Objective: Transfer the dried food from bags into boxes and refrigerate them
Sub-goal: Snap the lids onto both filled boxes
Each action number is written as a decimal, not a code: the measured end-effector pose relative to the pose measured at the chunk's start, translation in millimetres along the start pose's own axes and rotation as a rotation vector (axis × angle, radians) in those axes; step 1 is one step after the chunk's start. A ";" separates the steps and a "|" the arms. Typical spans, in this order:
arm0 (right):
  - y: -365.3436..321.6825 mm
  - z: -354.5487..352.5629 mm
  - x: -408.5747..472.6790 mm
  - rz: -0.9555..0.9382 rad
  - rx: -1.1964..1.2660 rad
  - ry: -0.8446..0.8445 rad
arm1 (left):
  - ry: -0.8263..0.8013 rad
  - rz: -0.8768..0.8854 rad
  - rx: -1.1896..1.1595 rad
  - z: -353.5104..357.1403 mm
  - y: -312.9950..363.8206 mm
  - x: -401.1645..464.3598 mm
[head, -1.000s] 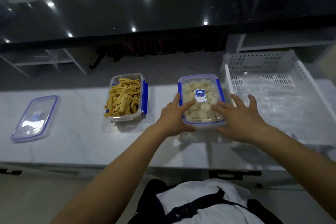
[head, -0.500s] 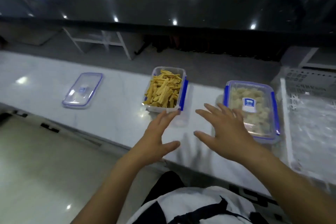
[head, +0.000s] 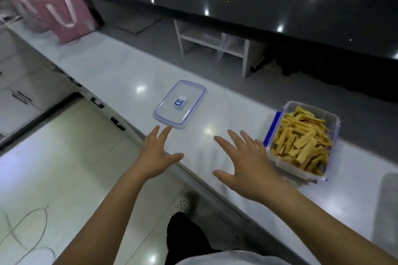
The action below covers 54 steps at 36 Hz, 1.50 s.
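Note:
A clear lid with a blue rim and a small blue label [head: 179, 103] lies flat on the white counter [head: 120, 71]. To its right stands an open clear box with blue clips [head: 301, 142], filled with yellow dried strips. My left hand [head: 158, 153] hovers with spread fingers just in front of the lid, its fingertips close to the lid's near edge. My right hand [head: 245, 163] is spread over the counter between the lid and the box, holding nothing.
A pink paper bag with white handles [head: 58, 13] stands at the far left of the counter. A dark glossy countertop [head: 258, 2] runs along the back, with white shelving [head: 215, 45] below it. Tiled floor lies at the lower left.
Both hands left the lidded box of white pieces and swung left. The view turned left too, so that box and the white basket are out of frame. The hands now hover near the loose lid.

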State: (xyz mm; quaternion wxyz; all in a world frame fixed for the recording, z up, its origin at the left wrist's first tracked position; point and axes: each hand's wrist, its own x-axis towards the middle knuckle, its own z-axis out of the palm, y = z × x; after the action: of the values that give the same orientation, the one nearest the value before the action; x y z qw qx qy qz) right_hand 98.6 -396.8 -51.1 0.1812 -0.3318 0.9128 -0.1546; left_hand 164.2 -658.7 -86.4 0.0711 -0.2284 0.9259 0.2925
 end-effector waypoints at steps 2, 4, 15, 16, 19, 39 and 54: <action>-13.8 9.7 34.2 0.045 0.048 -0.025 | -0.004 -0.001 0.009 -14.4 -17.1 35.3; -29.2 20.1 68.1 0.102 0.114 -0.049 | -0.021 -0.006 0.018 -26.8 -32.1 70.5; -99.7 45.5 211.2 0.557 0.537 0.102 | -0.153 0.196 0.037 -58.3 -68.9 204.3; -102.5 45.8 219.8 0.608 0.589 0.127 | -0.162 0.228 0.017 -57.7 -68.2 207.6; -107.4 46.1 237.6 0.715 0.755 0.272 | -0.206 0.296 -0.099 -53.8 -65.8 209.0; -99.4 -41.6 139.2 0.670 1.345 0.899 | -0.580 0.775 -0.867 -79.5 79.9 99.2; -48.5 8.2 -77.7 1.261 0.664 0.775 | -0.922 0.229 -0.700 42.0 152.2 99.1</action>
State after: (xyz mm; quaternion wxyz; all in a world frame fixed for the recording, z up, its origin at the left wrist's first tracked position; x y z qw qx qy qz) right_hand 184.3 -382.3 -21.1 -0.0059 0.3932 0.8326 -0.3900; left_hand 5.6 -562.1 -69.6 0.3546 0.0140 0.6665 0.6557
